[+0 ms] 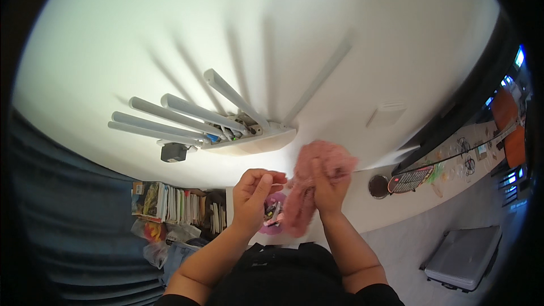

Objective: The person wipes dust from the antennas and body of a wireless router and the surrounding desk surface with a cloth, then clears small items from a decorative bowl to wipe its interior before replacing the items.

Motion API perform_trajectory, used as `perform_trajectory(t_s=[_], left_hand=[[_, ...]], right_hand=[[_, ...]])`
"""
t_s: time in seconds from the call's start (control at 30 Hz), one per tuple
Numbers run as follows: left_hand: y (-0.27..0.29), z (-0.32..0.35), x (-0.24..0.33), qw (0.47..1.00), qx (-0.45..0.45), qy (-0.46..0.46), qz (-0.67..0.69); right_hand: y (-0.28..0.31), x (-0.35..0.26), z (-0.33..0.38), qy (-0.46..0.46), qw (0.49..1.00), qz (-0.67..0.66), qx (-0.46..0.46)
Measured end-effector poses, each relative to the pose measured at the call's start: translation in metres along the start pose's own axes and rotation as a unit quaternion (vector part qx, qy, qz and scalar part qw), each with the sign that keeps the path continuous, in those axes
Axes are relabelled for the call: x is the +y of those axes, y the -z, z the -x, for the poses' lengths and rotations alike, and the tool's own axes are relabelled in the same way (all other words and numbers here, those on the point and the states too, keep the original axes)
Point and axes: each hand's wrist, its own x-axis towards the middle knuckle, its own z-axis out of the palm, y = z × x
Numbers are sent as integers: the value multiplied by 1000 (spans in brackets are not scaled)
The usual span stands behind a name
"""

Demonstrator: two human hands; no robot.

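My right hand point(328, 190) is closed around a pink fluffy cloth point(300, 209), which bunches up above my fingers and hangs down on their left side. Just left of it, my left hand point(252, 195) is raised with its fingers loosely bent and the thumb apart; nothing shows in it. Between my hands, a purple-pink round container point(270, 229) stands on the white tabletop point(362, 209) and holds several small items. The cloth hides part of this container.
A white router point(255, 143) with several long antennas is on the wall ahead, a black adapter point(173, 152) beside it. Books point(175, 204) and plastic bags stand at left. A brown round object point(378, 186) and a racket point(411, 178) lie at right; a grey suitcase point(462, 258) is on the floor.
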Motion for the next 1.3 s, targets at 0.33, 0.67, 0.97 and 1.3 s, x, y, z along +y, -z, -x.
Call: perform_trajectory(t_s=[0.33, 0.67, 0.97, 1.3], left_hand=[[10, -9, -1, 982, 23, -134, -130], [29, -15, -3, 983, 75, -111, -122], [41, -31, -2, 980, 83, -138, -120], [42, -30, -1, 989, 69, -109, -69]], right_hand=[[-47, -26, -31, 224, 963, 104, -103], [-47, -53, -26, 217, 945, 231, -84], [-61, -48, -27, 139, 969, 183, -93], [-64, -33, -31, 182, 969, 169, 6]])
